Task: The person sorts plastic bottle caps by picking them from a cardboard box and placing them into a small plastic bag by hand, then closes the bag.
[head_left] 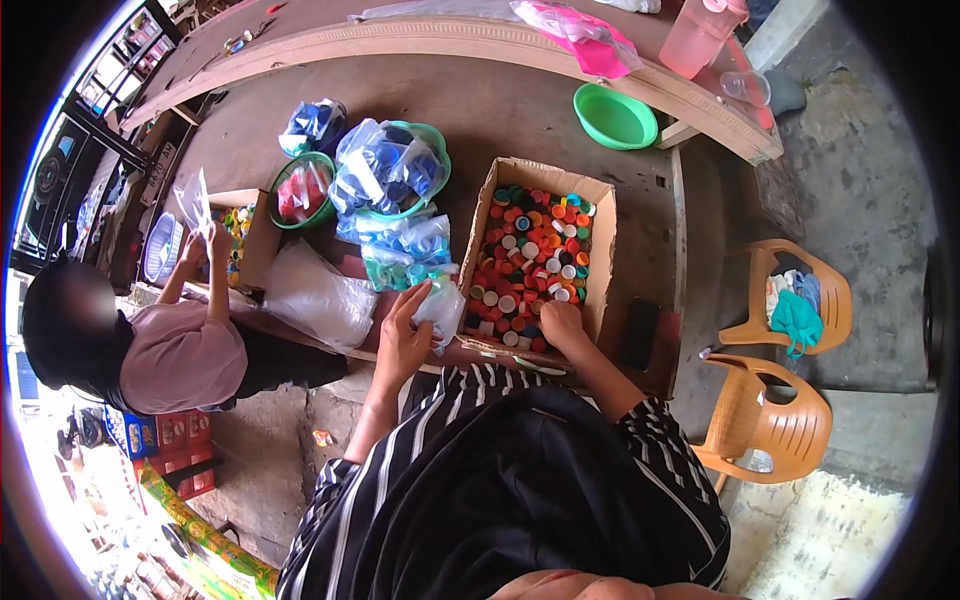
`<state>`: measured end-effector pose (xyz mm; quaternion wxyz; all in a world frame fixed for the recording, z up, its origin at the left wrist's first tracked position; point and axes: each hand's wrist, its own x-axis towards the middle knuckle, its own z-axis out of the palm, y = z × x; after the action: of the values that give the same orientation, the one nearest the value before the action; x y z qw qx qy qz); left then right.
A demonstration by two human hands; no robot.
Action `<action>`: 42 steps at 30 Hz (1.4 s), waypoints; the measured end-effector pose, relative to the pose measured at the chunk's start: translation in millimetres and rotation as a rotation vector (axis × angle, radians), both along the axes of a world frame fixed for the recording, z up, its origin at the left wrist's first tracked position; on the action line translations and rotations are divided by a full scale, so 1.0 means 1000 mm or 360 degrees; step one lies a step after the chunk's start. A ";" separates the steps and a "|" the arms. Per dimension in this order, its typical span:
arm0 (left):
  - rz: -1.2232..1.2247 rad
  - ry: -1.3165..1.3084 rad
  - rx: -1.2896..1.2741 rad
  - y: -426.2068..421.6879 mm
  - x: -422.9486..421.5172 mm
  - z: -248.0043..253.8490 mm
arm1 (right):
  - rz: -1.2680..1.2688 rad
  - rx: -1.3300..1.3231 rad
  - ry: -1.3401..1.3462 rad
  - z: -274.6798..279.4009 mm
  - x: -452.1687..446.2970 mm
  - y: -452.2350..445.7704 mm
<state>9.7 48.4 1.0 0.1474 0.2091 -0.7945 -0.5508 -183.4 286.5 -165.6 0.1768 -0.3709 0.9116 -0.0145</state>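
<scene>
My left hand (pixel 405 328) pinches a small clear plastic bag (pixel 441 306) beside the cardboard box. The bag looks limp, and its contents cannot be made out. My right hand (pixel 562 325) is down inside the near side of the cardboard box (pixel 603 225), its fingers curled among the bottle caps (pixel 530 262). Whatever those fingers hold is hidden. The caps are loose and mostly red and orange, with white, green and blue ones mixed in. Left of my left hand lies a stack of clear plastic bags (pixel 318 298), below filled bags of blue-green caps (pixel 405 250).
A green basin (pixel 440 150) overflows with bagged blue caps; a basket of red caps (pixel 303 192) stands beside it. At the left, a person (pixel 185 345) holds up a bag near another box (pixel 257 240). A green bowl (pixel 615 115) and chairs (pixel 765 420) are to the right.
</scene>
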 end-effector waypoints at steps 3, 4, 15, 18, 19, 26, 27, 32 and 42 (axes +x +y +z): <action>-0.0010 0.0050 -0.0115 -0.001 -0.002 -0.011 | -0.0032 -0.0122 0.0129 0.005 -0.002 0.000; -0.0018 0.0074 -0.0174 -0.001 -0.003 -0.015 | -0.0050 -0.0076 0.0124 0.008 -0.002 -0.001; -0.0028 0.0023 -0.0102 0.006 0.002 -0.007 | 0.0080 -0.0044 0.0120 0.029 0.012 -0.004; -0.0027 0.0027 -0.0191 0.007 0.005 -0.003 | -0.0140 -0.0538 -0.0117 0.041 0.003 -0.007; -0.0033 0.0030 -0.0232 0.007 0.005 -0.001 | -0.0088 -0.0721 -0.0178 0.064 0.004 -0.014; -0.0033 0.0073 -0.0291 0.010 0.005 -0.007 | 0.0480 -0.1545 -0.0214 0.182 0.058 -0.073; -0.0009 0.0078 -0.0285 0.011 0.004 -0.005 | 0.0584 -0.1473 -0.0167 0.185 0.057 -0.077; 0.0082 0.0038 -0.0178 0.011 0.013 0.011 | 0.0063 -0.1385 -0.0481 0.119 0.017 -0.076; 0.0142 0.0094 -0.0192 0.008 0.022 -0.003 | 0.0436 -0.0294 0.0154 -0.002 0.033 -0.050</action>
<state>32.1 56.1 -1.9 0.2075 0.2189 -0.8114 -0.5006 -149.9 236.0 -167.7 0.0983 -0.5068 0.8546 -0.0560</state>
